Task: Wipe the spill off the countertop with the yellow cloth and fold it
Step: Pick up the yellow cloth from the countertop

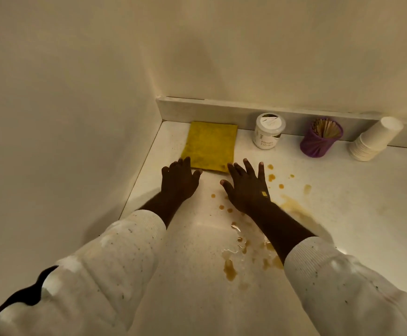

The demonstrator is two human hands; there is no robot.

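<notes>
I see both hands stretched forward over the white tabletop [343, 214], palms down, nothing gripped in either. My left hand [179, 181] has its fingers [182, 163] loosely spread, and their tips sit at the near left corner of the yellow cloth [211, 145]; I cannot tell whether they press on it or only overlap its edge. My right hand [247, 187] is spread wider, fingers [248, 166] fanned apart, with the innermost tips reaching the near right corner of the cloth and the outer ones over bare surface.

The cloth lies flat as a folded rectangle in the back left corner, its far edge against the low backsplash [197, 111]. The spill [230, 270] is brown liquid: a puddle and drips between my forearms, a smear under and beyond the right forearm, and small drops just right of the right hand. It lies nearer me than the cloth, apart from it.

Along the backsplash to the right stand a white jar [268, 133], a purple cup of wooden sticks [320, 139], and a leaning stack of paper cups [374, 141].
</notes>
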